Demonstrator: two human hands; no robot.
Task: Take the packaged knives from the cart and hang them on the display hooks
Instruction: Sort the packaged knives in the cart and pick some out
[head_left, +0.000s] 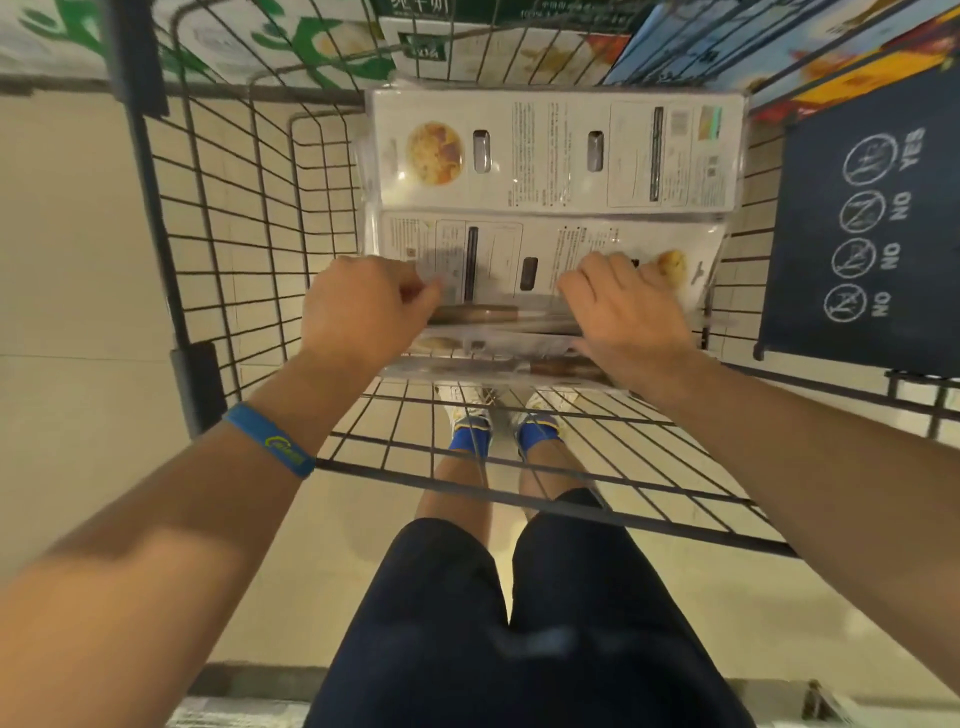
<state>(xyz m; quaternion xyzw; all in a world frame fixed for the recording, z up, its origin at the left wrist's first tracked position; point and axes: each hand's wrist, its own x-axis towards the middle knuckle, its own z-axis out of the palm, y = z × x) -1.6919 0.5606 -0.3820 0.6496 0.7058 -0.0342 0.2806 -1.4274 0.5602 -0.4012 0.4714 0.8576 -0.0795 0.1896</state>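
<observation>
left hand (363, 306), right hand (623, 312) grip knife package (498, 244) in cart (234, 208)

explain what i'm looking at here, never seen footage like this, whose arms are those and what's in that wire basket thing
There is no machine here. It is one picture, taken by a wide-angle camera worn on a person's head and looking down, so you see their own arms, legs and shoes. The wire basket is a shopping cart. In it lie flat clear-plastic packs of knives in two piles, a far stack and a near stack, with the printed card backs facing up. The left hand, the one with the blue wristband, grips the near stack at one end. The right hand grips the other end, fingers curled over the top pack. The dark panel with NO and YES signs hangs at the right of the picture.
</observation>
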